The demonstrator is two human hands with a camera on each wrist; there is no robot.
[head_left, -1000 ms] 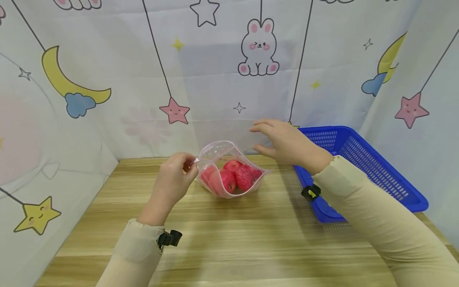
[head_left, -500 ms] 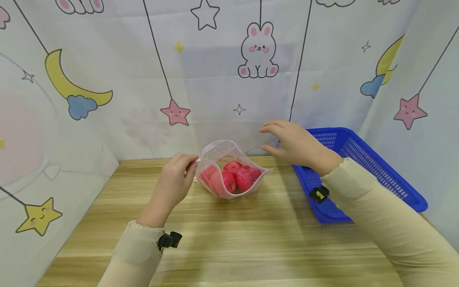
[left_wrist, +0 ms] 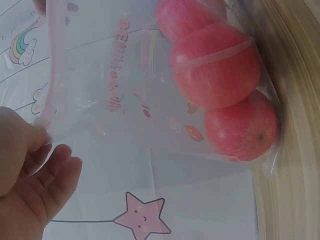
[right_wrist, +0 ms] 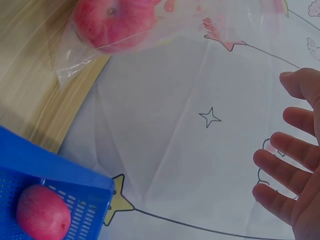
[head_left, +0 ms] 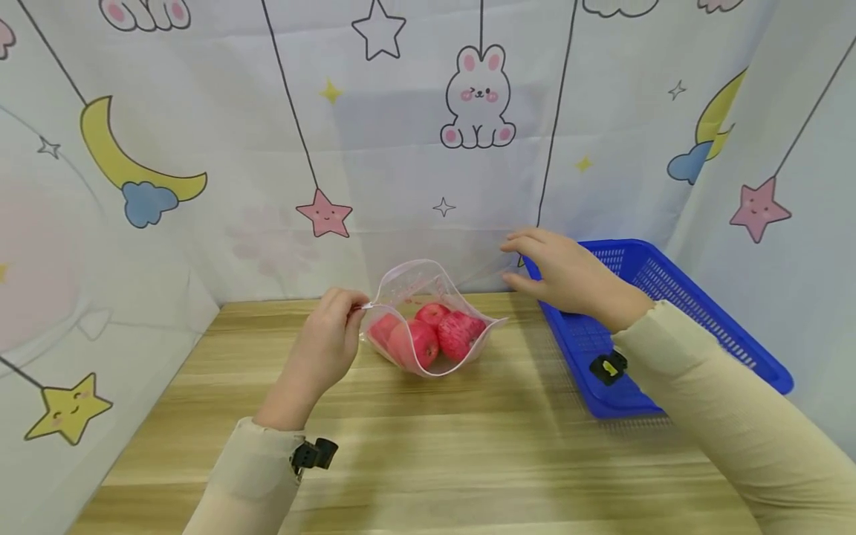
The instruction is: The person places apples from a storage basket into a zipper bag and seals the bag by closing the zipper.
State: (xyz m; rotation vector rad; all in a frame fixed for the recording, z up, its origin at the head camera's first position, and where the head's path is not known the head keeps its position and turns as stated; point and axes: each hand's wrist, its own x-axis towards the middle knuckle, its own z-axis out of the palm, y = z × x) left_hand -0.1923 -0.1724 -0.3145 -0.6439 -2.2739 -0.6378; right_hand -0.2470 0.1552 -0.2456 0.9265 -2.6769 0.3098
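A clear zip bag with a pale pink rim stands on the wooden table, its mouth spread wide. Inside lie several red apples, pressed against the film in the left wrist view. The left hand pinches the bag's upper left corner between thumb and fingers. To the right of the bag and apart from it, the right hand hovers in the air, fingers spread and holding nothing. One more apple sits in the blue basket, seen in the right wrist view.
The blue plastic basket stands at the table's right, partly behind the right arm. A white printed curtain hangs along the table's back edge and both sides. Bare wooden table stretches in front of the bag.
The right hand has drifted right, away from the bag and toward the basket. The left hand keeps its pinch on the bag's corner, and the apples in the bag stay in place.
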